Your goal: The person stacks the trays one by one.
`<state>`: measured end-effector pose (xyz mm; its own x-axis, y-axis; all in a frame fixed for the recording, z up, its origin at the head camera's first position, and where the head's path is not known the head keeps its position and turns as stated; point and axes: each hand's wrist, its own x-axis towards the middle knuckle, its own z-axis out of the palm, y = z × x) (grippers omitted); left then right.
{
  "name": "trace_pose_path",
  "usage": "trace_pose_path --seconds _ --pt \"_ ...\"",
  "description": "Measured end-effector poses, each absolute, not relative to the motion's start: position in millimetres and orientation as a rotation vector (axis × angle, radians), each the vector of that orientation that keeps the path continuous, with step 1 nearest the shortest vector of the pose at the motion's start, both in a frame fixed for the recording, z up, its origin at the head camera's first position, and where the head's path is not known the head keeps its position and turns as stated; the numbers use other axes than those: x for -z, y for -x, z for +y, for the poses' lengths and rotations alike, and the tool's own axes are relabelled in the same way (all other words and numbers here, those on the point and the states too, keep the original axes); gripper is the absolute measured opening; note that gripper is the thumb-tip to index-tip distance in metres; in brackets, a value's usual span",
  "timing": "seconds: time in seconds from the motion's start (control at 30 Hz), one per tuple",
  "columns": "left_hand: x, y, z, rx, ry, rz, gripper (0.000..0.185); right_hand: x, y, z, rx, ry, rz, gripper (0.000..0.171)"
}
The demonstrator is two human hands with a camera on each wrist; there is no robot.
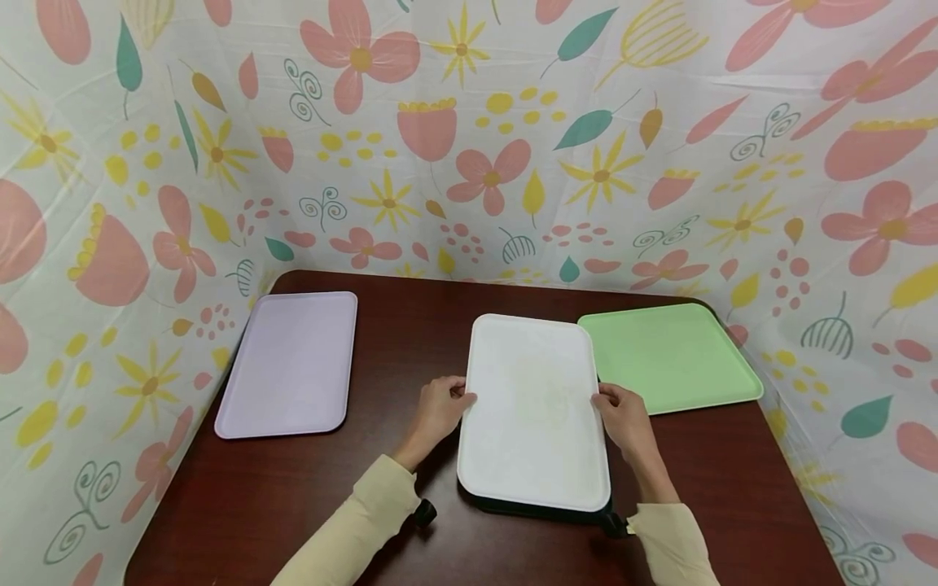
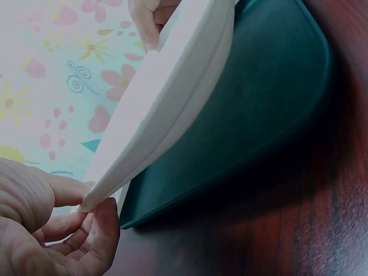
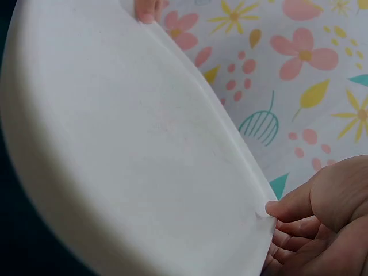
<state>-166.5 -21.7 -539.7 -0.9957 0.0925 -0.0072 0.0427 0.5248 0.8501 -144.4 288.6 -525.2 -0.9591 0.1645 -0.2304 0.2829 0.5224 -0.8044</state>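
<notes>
Closest to me, at the near side of the dark green tray, come two pale yellow sleeves, and beyond them the person's left hand and right hand hold a white tray between them. The white tray is above the dark green tray, hiding most of it from overhead, and from the left wrist I see a gap between the two. Each hand pinches one long edge between thumb and fingers, and I see nothing propping the white tray from below. My worry is a slip: the grips take only the thin rim, so if one thumb eases before the other, the tray could tip and knock against the dark green tray. An uneven pull could tilt it too. The light green tray lies right of the dark green tray and farther back; whether the white one touches it I can't tell, but a swing that way could shove it. The lavender tray, well left of the dark green tray, seems safe enough. The black device at the right wrist sits beside the dark green tray's near-right corner, and could snag there if that arm drops
</notes>
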Motion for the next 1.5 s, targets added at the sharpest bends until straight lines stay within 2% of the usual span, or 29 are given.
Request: trace_pose_path --seconds 0.63,1.1,1.5 --pt "553.6 159.8 -1.7 -1.547 -0.124 2.654 0.016 537.7 137.8 302.8 1.353 -0.456 2.718 0.039" --pt "557.7 155.0 4.6 -1.520 -0.117 2.625 0.017 548.1 137.8 308.1 1.299 -0.511 2.741 0.039" --pt "561.8 153.8 5.0 -1.494 -0.101 2.687 0.010 557.0 139.1 305.0 1.277 -0.500 2.729 0.040"
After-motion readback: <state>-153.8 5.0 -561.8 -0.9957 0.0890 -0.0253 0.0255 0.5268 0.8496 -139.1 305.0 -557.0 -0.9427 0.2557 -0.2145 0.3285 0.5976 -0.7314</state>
